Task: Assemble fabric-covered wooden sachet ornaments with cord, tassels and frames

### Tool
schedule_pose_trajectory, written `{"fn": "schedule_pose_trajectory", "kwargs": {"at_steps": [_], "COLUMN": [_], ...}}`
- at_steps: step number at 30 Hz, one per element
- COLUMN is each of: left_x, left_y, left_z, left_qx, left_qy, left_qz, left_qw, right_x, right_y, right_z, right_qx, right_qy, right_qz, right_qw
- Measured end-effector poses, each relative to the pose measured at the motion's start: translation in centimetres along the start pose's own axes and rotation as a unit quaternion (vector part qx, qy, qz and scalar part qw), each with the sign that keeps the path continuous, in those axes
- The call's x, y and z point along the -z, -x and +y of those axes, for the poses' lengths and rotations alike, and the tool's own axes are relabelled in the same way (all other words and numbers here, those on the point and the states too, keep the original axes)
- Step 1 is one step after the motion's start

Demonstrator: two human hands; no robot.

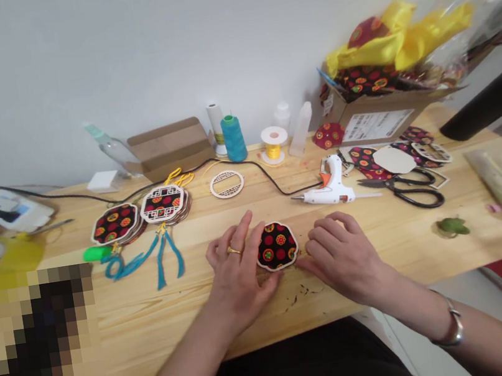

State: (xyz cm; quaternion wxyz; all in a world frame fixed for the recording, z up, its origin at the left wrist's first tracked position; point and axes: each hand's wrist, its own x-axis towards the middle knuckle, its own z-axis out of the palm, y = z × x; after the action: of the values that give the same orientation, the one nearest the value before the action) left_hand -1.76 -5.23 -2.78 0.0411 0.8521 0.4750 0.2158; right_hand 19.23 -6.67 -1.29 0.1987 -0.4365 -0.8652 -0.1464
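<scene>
A scalloped piece [277, 246] with a pale wooden rim and dark flowered fabric lies near the table's front edge. My left hand [241, 271] rests on its left side, fingers spread, thumb along the lower edge. To the right, my right hand [343, 253] has its fingers curled, with the thumb near the piece's lower right edge; whether anything small is between those fingers is hidden. Beyond them are a round openwork wooden frame [226, 184] and a white glue gun [333, 187]. Dark scraps [305, 293] are scattered just below the piece.
Black scissors [411, 187] lie at the right, near fabric pieces and a cardboard box [372, 116]. Two stacks of decorated pieces [117, 224] with blue tassels [167, 260] stand left. A teal thread cone [233, 139] and yellow spool [275, 145] stand at the back.
</scene>
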Motion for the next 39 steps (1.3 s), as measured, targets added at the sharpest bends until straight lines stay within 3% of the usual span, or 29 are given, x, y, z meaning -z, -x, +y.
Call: {"fn": "schedule_pose_trajectory", "kwargs": {"at_steps": [7, 14, 19, 23, 28, 33, 39], "left_x": [-0.2, 0.8, 1.7, 1.5, -0.2, -1.0, -1.1], "left_y": [-0.6, -1.9, -3.1, -4.1, -4.4, -4.2, -4.1], "left_z": [-0.5, 0.2, 0.8, 0.9, -0.4, -1.7, -1.7], "left_qx": [0.062, 0.109, 0.089, 0.069, 0.032, 0.019, 0.024], "left_qy": [-0.099, -0.137, -0.146, -0.146, -0.08, -0.05, -0.043], "left_qz": [0.046, -0.009, -0.016, 0.027, 0.125, 0.15, 0.144], "left_qw": [0.992, 0.984, 0.985, 0.987, 0.988, 0.987, 0.988], "right_x": [-1.3, -2.8, -2.4, -0.3, 1.6, 1.3, 0.5], "right_y": [-2.2, -4.7, -5.6, -4.5, -2.1, -1.5, -2.3], "right_z": [0.1, 0.2, 0.8, 3.1, 7.2, 9.8, 12.0], "right_qx": [0.017, 0.021, 0.0, -0.029, -0.062, -0.056, 0.028], "right_qy": [0.04, 0.057, 0.028, 0.013, 0.019, 0.119, 0.146], "right_qz": [-0.03, -0.052, -0.073, -0.11, -0.167, -0.198, -0.19], "right_qw": [0.999, 0.997, 0.997, 0.993, 0.984, 0.971, 0.971]}}
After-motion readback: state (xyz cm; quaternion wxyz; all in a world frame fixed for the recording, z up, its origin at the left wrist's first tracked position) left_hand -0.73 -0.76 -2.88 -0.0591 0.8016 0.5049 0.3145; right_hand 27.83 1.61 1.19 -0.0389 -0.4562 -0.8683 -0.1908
